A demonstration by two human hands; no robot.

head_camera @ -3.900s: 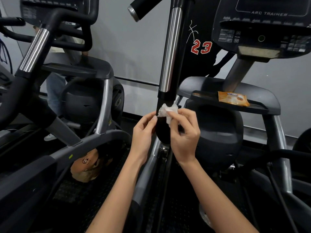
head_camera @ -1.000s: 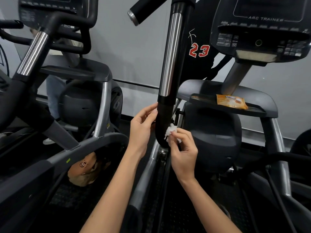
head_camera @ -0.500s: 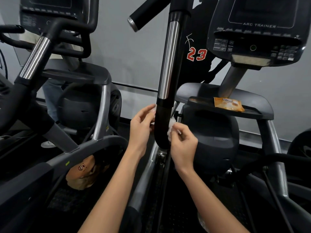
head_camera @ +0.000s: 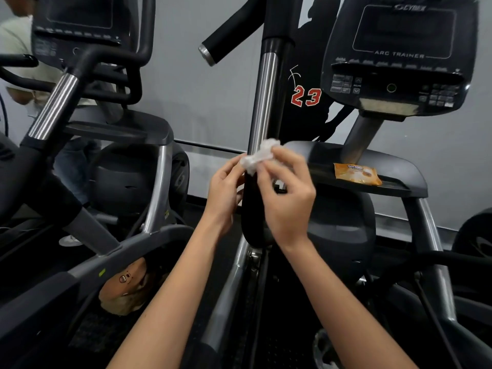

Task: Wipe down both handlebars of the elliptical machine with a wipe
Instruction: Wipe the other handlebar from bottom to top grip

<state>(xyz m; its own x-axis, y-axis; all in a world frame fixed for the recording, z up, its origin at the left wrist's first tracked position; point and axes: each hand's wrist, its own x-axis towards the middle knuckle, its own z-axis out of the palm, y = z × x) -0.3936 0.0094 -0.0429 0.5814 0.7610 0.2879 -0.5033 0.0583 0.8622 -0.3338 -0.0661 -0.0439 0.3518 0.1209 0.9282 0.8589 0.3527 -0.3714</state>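
Observation:
A crumpled white wipe (head_camera: 258,155) is pinched between the fingertips of my left hand (head_camera: 226,193) and my right hand (head_camera: 286,198), just in front of the handlebar (head_camera: 263,102). That bar rises upright through the middle of the view, chrome above, black below where my hands are. Its black grip (head_camera: 226,35) sticks out to the upper left. The wipe sits at the joint between chrome and black. My right hand hides part of the black section.
An orange wipes pack (head_camera: 356,173) lies on the machine's tray (head_camera: 399,169) at right, under the console (head_camera: 399,59). A second machine (head_camera: 87,123) stands at left, with a person's torso behind it. A tan bag (head_camera: 125,288) lies on the floor below.
My right hand has lifted the wipe from the lower black section up to the chrome joint. My left hand now pinches the wipe too. The camera tilted upward.

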